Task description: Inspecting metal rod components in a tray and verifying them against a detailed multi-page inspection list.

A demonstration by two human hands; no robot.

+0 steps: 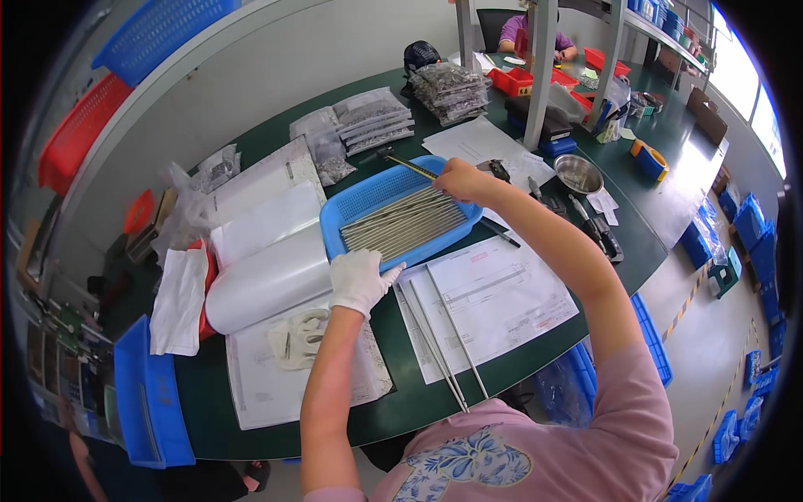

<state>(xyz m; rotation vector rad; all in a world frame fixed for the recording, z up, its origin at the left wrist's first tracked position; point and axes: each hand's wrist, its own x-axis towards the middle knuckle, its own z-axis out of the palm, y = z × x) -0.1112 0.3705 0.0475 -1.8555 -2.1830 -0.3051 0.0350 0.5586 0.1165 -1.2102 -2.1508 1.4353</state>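
Note:
A blue plastic basket (pixel 335 219) holds a layer of many thin metal rods (pixel 410 222). My left hand (pixel 358 280), in a white glove, grips its near left corner. My bare right hand (pixel 460 182) is closed at the far right rim; its fingertips are partly hidden. A thin yellowish strip with a dark end (pixel 411 166) reaches from behind the basket to those fingers; whether they touch it I cannot tell. Several loose rods (pixel 435 335) lie on a printed drawing (pixel 510 293) in front of the basket.
An open binder (pixel 268 251) and a spare white glove (pixel 297 341) lie left. Bagged parts (pixel 368 117) are stacked behind. A caliper (pixel 495 169), metal bowl (pixel 579 174) and pen (pixel 502 234) lie right. A shelf post (pixel 542 75) rises at the back; another person (pixel 569 46) sits beyond.

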